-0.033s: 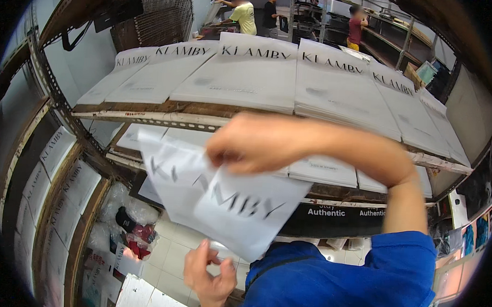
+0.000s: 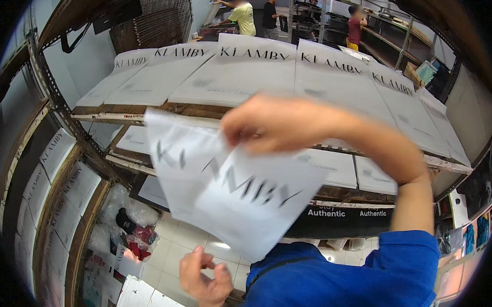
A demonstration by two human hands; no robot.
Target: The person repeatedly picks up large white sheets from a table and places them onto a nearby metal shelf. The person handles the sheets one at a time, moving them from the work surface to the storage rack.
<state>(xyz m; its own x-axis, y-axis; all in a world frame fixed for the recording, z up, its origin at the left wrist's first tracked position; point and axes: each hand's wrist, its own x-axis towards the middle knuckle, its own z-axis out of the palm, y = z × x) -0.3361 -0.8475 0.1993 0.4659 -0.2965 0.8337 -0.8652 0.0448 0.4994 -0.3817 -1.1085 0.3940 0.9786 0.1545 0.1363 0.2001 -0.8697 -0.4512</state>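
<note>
My right hand point(image 2: 274, 124), a little blurred, is closed on the top edge of a thin white sheet with large dark lettering, which looks like a printed plastic bag point(image 2: 227, 207). The bag hangs tilted in front of the shelf edge, its lower corner near my blue sleeve and body. Below it my left hand point(image 2: 205, 278) is apart from the bag, with thumb and fingers spread and curved, holding nothing. Overlapping white printed bags point(image 2: 255, 71) lie in a row on the shelf just beyond my right hand.
A lower shelf holds more white bags point(image 2: 328, 167). On the left, a metal-framed rack point(image 2: 86, 223) carries more bags. Plastic-wrapped items and caps point(image 2: 128, 219) lie near the tiled floor. A white surface point(image 2: 141, 297) is at bottom left. Several people point(image 2: 244, 17) stand far back.
My right hand has moved up and slightly right, lifting the bag with it. My left hand has shifted slightly left and down, farther from the bag's lower edge.
</note>
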